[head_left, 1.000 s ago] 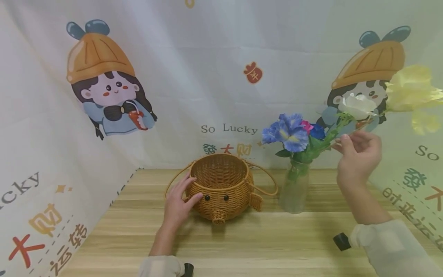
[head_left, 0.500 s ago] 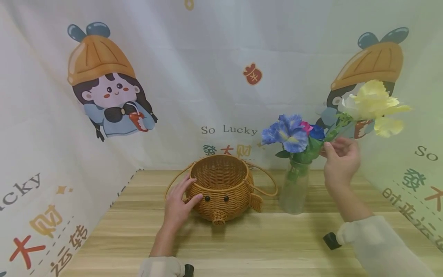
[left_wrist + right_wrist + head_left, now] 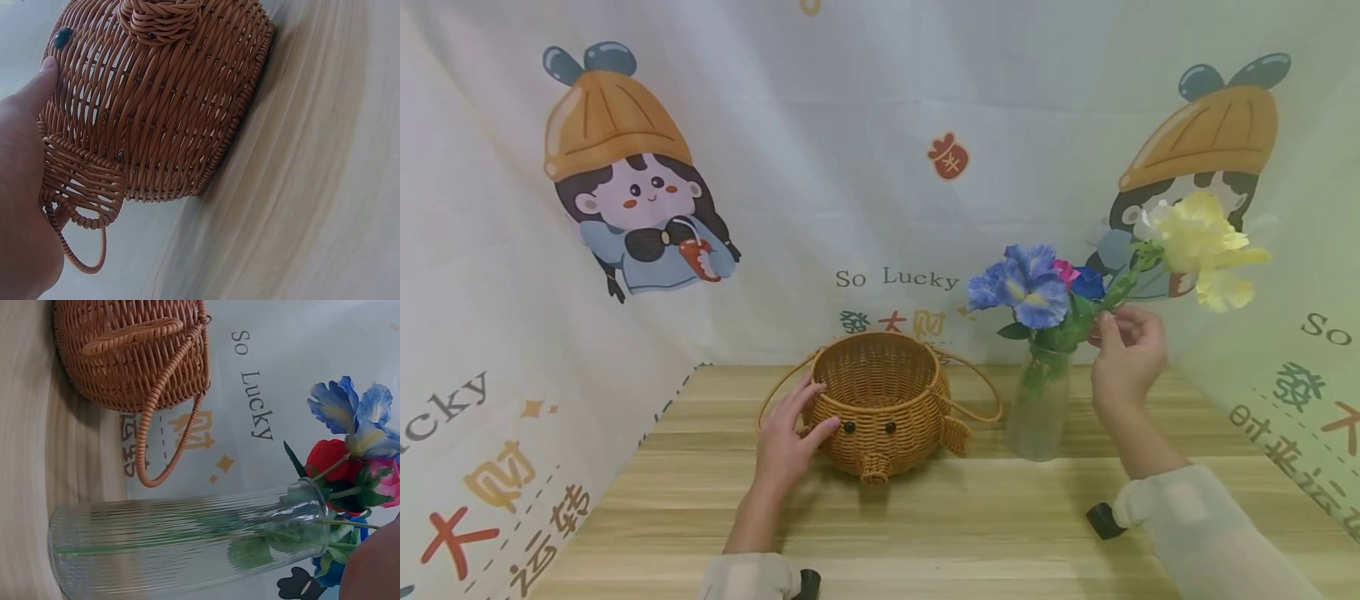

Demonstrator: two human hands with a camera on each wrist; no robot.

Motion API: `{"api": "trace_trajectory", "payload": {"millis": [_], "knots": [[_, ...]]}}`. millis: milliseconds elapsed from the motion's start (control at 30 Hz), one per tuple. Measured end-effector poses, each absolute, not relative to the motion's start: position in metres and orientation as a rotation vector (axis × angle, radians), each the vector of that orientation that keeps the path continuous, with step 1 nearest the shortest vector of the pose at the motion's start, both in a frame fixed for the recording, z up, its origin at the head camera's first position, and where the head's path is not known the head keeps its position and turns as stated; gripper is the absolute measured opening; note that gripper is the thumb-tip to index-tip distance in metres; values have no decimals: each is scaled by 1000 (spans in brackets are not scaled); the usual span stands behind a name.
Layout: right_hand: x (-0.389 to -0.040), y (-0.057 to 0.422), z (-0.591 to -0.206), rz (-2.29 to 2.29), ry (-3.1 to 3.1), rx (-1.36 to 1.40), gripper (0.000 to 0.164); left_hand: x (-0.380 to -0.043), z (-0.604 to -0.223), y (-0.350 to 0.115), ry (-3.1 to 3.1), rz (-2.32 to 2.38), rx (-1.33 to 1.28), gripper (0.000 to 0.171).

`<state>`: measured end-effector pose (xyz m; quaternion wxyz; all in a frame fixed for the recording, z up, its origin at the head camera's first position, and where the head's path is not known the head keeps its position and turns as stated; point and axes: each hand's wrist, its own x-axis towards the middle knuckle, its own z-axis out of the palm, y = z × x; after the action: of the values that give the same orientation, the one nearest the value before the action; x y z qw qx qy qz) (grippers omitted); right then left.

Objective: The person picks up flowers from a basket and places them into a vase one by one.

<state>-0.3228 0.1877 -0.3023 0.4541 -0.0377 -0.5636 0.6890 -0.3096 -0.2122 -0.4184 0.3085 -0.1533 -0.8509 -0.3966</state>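
Observation:
A brown wicker basket [image 3: 880, 442] with animal eyes, a snout and ears stands on the table. My left hand [image 3: 785, 442] rests on its left side, fingertips at the rim and thumb [image 3: 42, 87] straight along the front near an eye. To the right stands a clear ribbed glass vase [image 3: 187, 544] with blue irises [image 3: 1030, 287], a red flower [image 3: 328, 459] and a pink flower [image 3: 384, 481]. Beside its mouth, my right hand [image 3: 1127, 354] pinches the stem of a yellow flower [image 3: 1206, 237]. In the right wrist view a thin stem [image 3: 350, 524] crosses the vase rim by that hand.
A wood-grain table [image 3: 970, 533] carries basket and vase. The basket's looped handle [image 3: 977, 417] hangs toward the vase. A white printed cloth [image 3: 850, 125] hangs behind and at both sides. A white flower [image 3: 1152, 218] shows partly behind the yellow one.
My right hand has moved left and down to the vase mouth, bringing the yellow flower with it; that flower now covers most of the white one. The left hand and the basket stay put.

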Motion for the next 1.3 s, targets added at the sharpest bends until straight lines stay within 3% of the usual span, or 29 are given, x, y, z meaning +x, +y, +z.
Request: {"api": "trace_trajectory", "payload": {"millis": [333,800,1133,1300], "knots": [[-325,186,-321,1520,-1606,-224,9,-310,-420,-212,-2253,-1041,-398,51],[-327,180,-332,1758,-1666,-258,5,-309,-418,-212,-2256,-1049,-395,51],[-329,184,-336,1822,-1692,-309,28,-309,-419,-212,-2265,-1048,-394,51],[-331,183,-335,1888,-1628,-377,15,-309,-417,-211,-2260,-1048,-396,51]]}}
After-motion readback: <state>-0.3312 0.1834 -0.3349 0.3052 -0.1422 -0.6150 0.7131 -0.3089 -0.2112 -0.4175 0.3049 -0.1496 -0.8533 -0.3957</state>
